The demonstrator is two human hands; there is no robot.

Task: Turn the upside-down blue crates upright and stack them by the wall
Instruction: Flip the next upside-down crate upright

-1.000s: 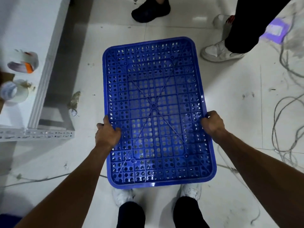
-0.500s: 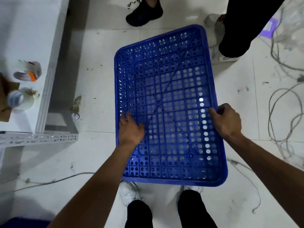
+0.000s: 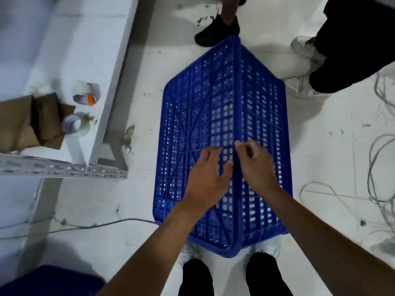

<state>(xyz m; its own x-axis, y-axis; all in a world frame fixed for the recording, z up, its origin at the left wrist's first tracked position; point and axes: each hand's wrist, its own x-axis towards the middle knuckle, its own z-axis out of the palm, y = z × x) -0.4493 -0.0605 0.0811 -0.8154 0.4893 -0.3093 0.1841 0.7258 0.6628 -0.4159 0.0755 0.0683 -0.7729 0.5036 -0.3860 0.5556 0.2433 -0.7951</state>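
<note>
A blue perforated plastic crate (image 3: 205, 107) stands tipped on edge on the white floor in front of my feet. Its gridded bottom faces left and one long side wall faces right, with the raised edge between them running toward me. My left hand (image 3: 206, 178) lies flat on the bottom panel, fingers spread. My right hand (image 3: 255, 164) curls over the raised edge, its fingers on the side wall. Part of another blue crate (image 3: 53, 282) shows at the lower left corner.
A white metal shelf (image 3: 70, 165) on the left carries tape rolls (image 3: 86, 94) and brown cardboard (image 3: 27, 120). Two people's feet (image 3: 215, 30) stand just beyond the crate. Loose cables (image 3: 382, 167) lie on the floor at the right.
The crate has rolled from bottom-up flat to standing on its long edge. My left hand slid to the middle of the bottom panel, and my right hand moved onto the raised edge.
</note>
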